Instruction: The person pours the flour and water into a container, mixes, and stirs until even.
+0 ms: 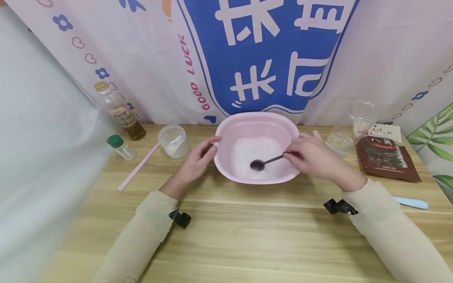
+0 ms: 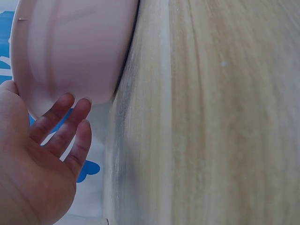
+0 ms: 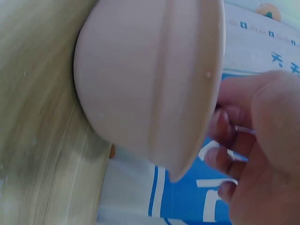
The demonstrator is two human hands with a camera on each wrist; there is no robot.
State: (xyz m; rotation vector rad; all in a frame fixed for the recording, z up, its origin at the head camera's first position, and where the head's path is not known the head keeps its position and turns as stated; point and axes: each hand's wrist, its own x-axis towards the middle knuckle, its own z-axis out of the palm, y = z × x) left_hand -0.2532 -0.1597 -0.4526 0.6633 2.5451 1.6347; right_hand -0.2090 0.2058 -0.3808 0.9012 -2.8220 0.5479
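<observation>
A pink plastic basin (image 1: 244, 180) stands on the table with white, partly glistening contents (image 1: 244, 151) in its bottom. My right hand (image 1: 313, 155) reaches over the right rim and pinches the handle of a dark spoon (image 1: 257, 165), whose round bowl is low in the basin over the white contents. In the right wrist view, the curled fingers (image 3: 224, 124) are close beside the basin's rim, and the spoon is hidden behind the wall. My left hand (image 1: 196, 161) touches the left rim, its other fingers (image 2: 70, 131) loosely extended beside the outer wall.
Left of the basin on the wooden table (image 1: 247, 228) are a tub of white powder (image 1: 177, 147), pink chopsticks (image 1: 138, 167), a green-capped jar (image 1: 122, 148) and an oil bottle (image 1: 125, 118). To the right are clear cups (image 1: 339, 142), a brown packet (image 1: 385, 159) and a light-blue handle (image 1: 412, 203).
</observation>
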